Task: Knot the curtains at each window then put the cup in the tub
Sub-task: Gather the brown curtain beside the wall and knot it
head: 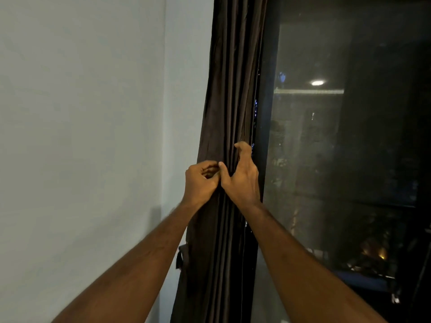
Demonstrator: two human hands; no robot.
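A dark brown curtain point(229, 94) hangs gathered in long vertical folds at the left edge of a window. My left hand point(200, 181) grips the folds on the curtain's left side, fingers curled into the cloth. Right beside it, my right hand point(243, 176) grips the folds on the right side, its fingers hooked round the curtain's edge and its thumb meeting the left hand. Both hands are at about mid height of the curtain. No cup or tub is in view.
A pale wall point(81, 136) fills the left half. The dark window pane point(345, 148) with a mesh screen and night reflections fills the right. A small dark strap point(183, 256) hangs on the wall beside the curtain's lower left.
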